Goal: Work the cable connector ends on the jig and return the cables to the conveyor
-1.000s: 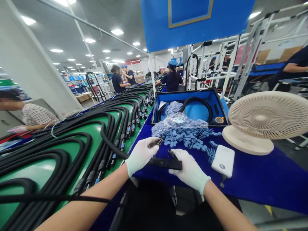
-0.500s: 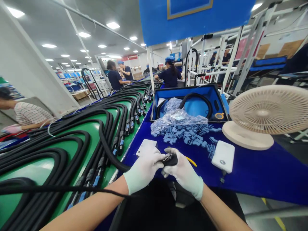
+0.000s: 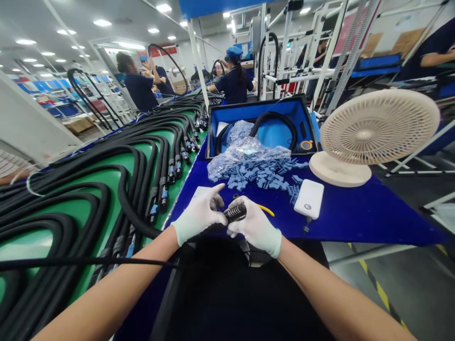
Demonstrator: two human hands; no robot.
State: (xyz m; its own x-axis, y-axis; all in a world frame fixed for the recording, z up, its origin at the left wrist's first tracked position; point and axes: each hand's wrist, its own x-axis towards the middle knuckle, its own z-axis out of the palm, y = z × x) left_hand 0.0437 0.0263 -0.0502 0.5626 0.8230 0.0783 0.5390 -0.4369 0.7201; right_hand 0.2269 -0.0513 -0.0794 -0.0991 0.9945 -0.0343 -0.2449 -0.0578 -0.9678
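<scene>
My right hand, in a white glove, closes around a black cable end with a spring-coil strain relief. My gloved left hand is beside it, fingers spread, above a white card. The thick black cable passes under that hand from the green board, where several coiled cables with blue-banded connectors lie. A yellow-handled tool pokes out past my right hand, its other end hidden.
A blue foam-lined case holds a coiled cable. In front lie a plastic bag, loose blue pieces and a white power bank. A cream desk fan stands right. Co-workers work beyond, among white racks.
The view has tilted upward, shifting the scene up the picture. The cable end, flat on the table a second ago, is now lifted in my right hand, and my left fingers have spread.
</scene>
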